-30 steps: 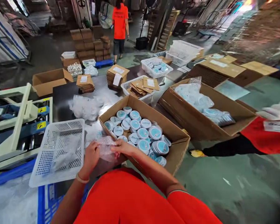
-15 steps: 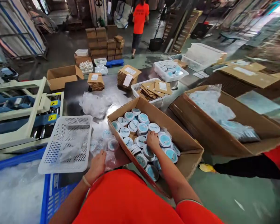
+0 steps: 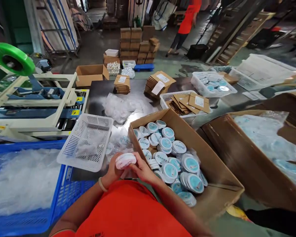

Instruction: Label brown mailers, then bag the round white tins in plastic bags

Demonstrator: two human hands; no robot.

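Observation:
In front of my body, both hands are closed around a small stack of round white discs (image 3: 125,160). My left hand (image 3: 114,168) grips its left side, and my right hand (image 3: 142,168) holds the right edge with thumb and fingers. Close by on the right stands an open cardboard box (image 3: 217,177), holding many similar discs (image 3: 169,170) with light-blue faces or printed lettering. Some of those lie in short stacks, partly in clear plastic. Clear bags with discs (image 3: 124,140) lie on the dark table just beyond my hands.
A white perforated basket (image 3: 64,154) with clear plastic bags stands at left, above a blue crate (image 3: 56,204) of plastic film. Behind are a carton-sealing machine (image 3: 39,113), cardboard mailers (image 3: 159,84) and a basket of mailers (image 3: 165,97). Another open carton (image 3: 219,144) is at right. A person (image 3: 186,24) walks beyond.
My right hand has left the box and come to my left hand, and a stack of discs is now between them. The view has swung left. The person in the background has moved.

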